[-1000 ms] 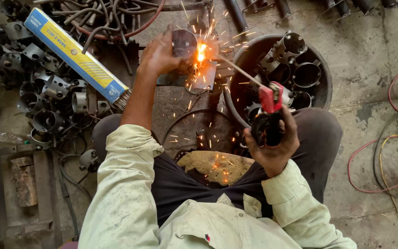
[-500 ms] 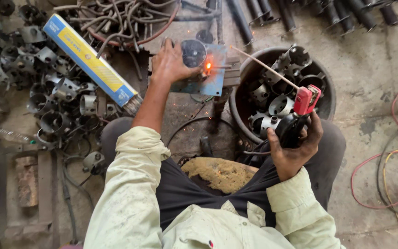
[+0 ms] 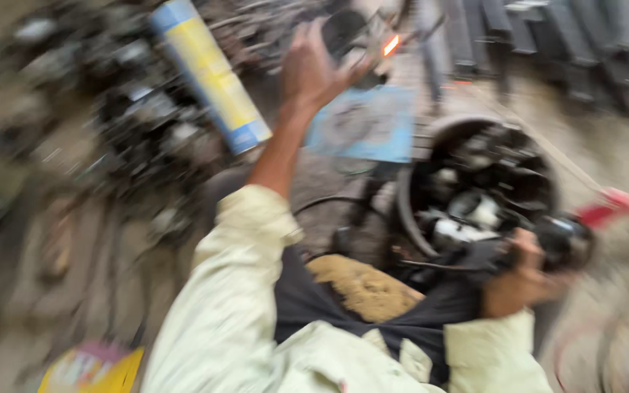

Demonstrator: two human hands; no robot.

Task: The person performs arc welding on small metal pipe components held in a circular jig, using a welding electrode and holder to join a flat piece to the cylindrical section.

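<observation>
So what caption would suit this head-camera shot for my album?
Blurred view: left hand lifts a dark metal part with a glowing spot; right hand grips a red-handled electrode holder.

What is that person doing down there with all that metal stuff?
A person sits among scrap metal parts. Their left hand lifts a dark metal piece with a glowing orange spot. Their right hand holds a black and red welding holder beside a round tub full of parts. The picture is blurry.

- A long rectangular cardboard box, yellow with blue ends (image 3: 209, 73), lay slanted on the floor, left of the raised left hand (image 3: 311, 69).
- A blurred yellow-and-pink flat packet (image 3: 92, 367) lay at the bottom-left edge.
</observation>
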